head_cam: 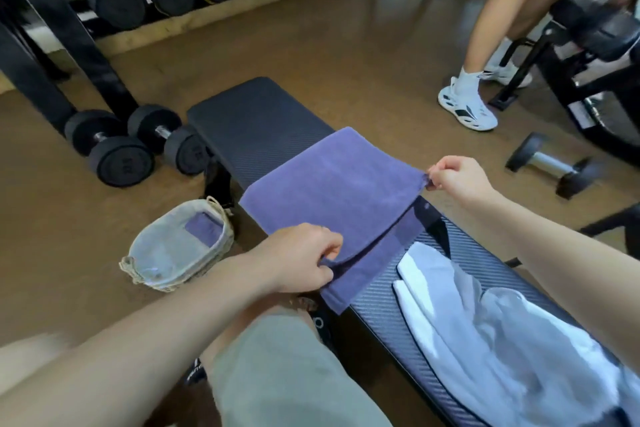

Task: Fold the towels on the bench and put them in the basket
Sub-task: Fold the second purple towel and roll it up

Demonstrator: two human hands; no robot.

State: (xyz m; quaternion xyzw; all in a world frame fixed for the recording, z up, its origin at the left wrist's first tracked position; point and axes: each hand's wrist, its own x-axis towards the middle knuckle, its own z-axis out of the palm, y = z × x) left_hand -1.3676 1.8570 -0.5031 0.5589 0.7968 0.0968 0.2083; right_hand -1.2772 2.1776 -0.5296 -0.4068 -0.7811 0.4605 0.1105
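Left hand (300, 258) pinches the near corner of the purple towel (332, 191); right hand (459, 178) pinches its far-right corner. The towel lies half-folded across the bench (256, 107) between both hands. Basket (180, 246) sits on the floor left of the left hand; white towels (485, 340) lie below the right forearm.

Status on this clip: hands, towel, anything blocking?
Left hand and right hand each pinch a corner of the purple towel, mid-fold on the bench. White towel waiting. Basket path unobstructed.
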